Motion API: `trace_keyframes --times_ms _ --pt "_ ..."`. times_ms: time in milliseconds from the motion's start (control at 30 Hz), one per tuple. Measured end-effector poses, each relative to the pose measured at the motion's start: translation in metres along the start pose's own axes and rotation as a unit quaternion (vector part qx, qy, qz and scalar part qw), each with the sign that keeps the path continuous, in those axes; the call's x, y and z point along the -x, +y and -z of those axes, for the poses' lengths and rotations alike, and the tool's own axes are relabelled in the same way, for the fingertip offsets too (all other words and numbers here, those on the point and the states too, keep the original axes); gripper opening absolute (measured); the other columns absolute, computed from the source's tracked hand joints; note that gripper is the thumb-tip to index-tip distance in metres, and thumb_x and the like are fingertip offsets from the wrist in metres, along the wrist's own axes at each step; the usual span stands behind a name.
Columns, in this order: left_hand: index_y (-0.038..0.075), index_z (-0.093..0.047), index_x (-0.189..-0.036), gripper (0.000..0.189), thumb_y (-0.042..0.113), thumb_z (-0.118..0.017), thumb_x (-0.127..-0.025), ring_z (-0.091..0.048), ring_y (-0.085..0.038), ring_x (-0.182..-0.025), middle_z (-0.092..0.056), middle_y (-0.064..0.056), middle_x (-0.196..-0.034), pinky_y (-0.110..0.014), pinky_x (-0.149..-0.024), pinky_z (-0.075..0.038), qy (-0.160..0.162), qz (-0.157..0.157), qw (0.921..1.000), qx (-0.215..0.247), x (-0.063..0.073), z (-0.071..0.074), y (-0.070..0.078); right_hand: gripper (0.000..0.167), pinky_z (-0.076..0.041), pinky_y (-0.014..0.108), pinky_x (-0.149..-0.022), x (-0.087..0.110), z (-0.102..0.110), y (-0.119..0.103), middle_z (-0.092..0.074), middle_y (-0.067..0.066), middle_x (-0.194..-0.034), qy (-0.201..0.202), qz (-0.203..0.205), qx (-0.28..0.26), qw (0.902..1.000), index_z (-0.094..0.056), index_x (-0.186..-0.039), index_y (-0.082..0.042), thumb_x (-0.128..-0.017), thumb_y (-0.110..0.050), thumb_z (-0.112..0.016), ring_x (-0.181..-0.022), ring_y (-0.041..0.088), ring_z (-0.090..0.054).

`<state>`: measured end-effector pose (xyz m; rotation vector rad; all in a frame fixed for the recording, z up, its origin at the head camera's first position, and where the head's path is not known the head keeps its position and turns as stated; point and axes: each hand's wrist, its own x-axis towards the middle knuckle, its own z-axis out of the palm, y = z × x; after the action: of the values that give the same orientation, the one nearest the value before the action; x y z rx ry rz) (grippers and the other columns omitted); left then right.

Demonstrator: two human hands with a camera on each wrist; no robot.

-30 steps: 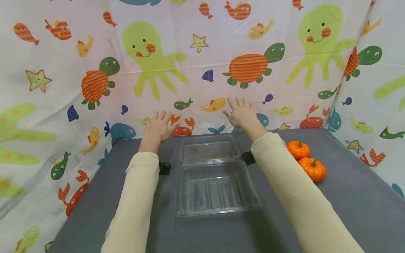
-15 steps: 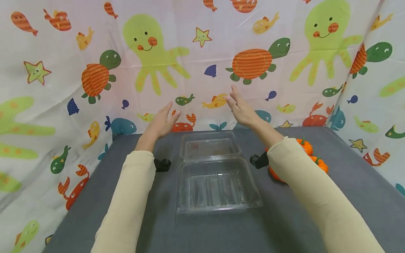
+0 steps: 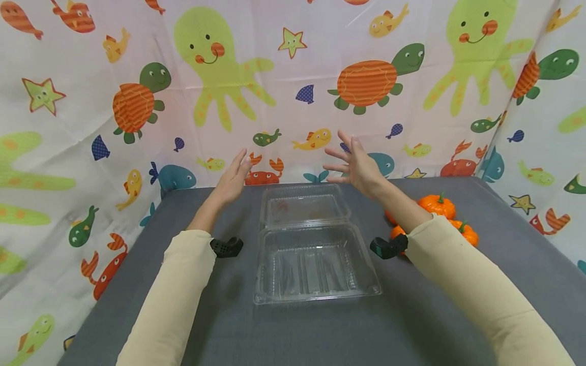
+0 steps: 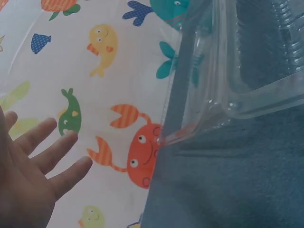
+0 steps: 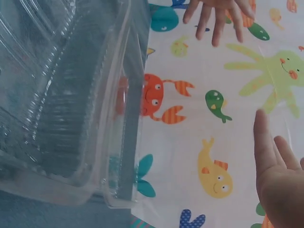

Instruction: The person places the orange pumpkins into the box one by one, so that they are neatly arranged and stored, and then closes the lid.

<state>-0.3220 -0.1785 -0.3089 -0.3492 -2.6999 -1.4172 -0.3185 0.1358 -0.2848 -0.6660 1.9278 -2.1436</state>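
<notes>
A transparent plastic clamshell container (image 3: 316,269) lies unfolded on the table, its lid (image 3: 304,206) toward the back curtain. My left hand (image 3: 231,180) is raised to the left of the lid, palm turned inward, holding nothing. Its fingers spread apart in the left wrist view, where the container (image 4: 228,102) shows at the upper right. To the right of the lid, my right hand (image 3: 360,165) is raised too, fingers straight and spread, nothing in it. The right wrist view catches both my right hand (image 5: 280,185) and my left hand (image 5: 218,19), with the container (image 5: 95,142) beside them.
Several small orange pumpkins (image 3: 437,205) sit on the grey table (image 3: 293,335) at the right, partly hidden behind my right forearm. Black cameras (image 3: 226,247) are strapped at both wrists. A curtain (image 3: 293,76) printed with sea animals encloses the back and sides.
Both hands have turned from palms down to palms facing inward, and the right fingers have spread. The forearms have moved slightly apart, showing more of the pumpkins. The container has stayed put.
</notes>
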Motion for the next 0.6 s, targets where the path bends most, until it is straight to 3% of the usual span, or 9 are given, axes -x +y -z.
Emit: trace_keyframes --times_ms 133,300,467,600 --pt "0.024 -0.007 -0.155 0.069 0.062 -0.019 -0.098 -0.048 -0.037 -0.121 -0.038 -0.017 -0.145 -0.055 -0.095 -0.042 -0.015 0.004 0.9994 0.031 0.002 -0.005 -0.007 0.066 -0.045 0.048 -0.095 0.006 0.000 0.002 -0.028 0.017 -0.151 0.000 -0.025 -0.067 0.9975 -0.008 -0.155 -0.026 -0.098 -0.059 -0.015 -0.128 0.040 -0.040" --pt "0.020 -0.004 -0.155 0.073 0.064 -0.014 -0.097 -0.046 -0.039 -0.123 -0.033 -0.018 -0.148 -0.057 -0.094 -0.042 -0.052 0.018 0.9953 0.079 0.007 -0.010 -0.011 0.070 -0.045 0.046 -0.095 0.012 0.005 0.007 -0.028 0.018 -0.151 -0.006 -0.042 -0.113 0.9926 -0.012 -0.155 -0.022 -0.097 -0.062 -0.014 -0.131 0.043 -0.034" --pt "0.021 -0.007 -0.155 0.068 0.060 -0.012 -0.099 -0.046 -0.041 -0.123 -0.032 -0.019 -0.148 -0.058 -0.092 -0.043 -0.064 0.030 0.9826 0.171 0.013 -0.009 -0.012 0.073 -0.047 0.041 -0.094 0.020 0.010 0.011 -0.023 0.016 -0.154 -0.024 -0.053 -0.165 0.9846 -0.014 -0.154 -0.023 -0.095 -0.065 -0.017 -0.133 0.040 -0.032" --pt "0.021 -0.007 -0.155 0.068 0.060 -0.011 -0.098 -0.046 -0.040 -0.123 -0.034 -0.019 -0.147 -0.057 -0.092 -0.044 -0.075 0.031 0.9728 0.217 0.017 -0.008 -0.013 0.074 -0.049 0.038 -0.092 0.028 0.015 0.015 -0.019 0.017 -0.155 -0.030 -0.054 -0.194 0.9792 -0.016 -0.154 -0.023 -0.094 -0.066 -0.019 -0.127 0.031 -0.045"
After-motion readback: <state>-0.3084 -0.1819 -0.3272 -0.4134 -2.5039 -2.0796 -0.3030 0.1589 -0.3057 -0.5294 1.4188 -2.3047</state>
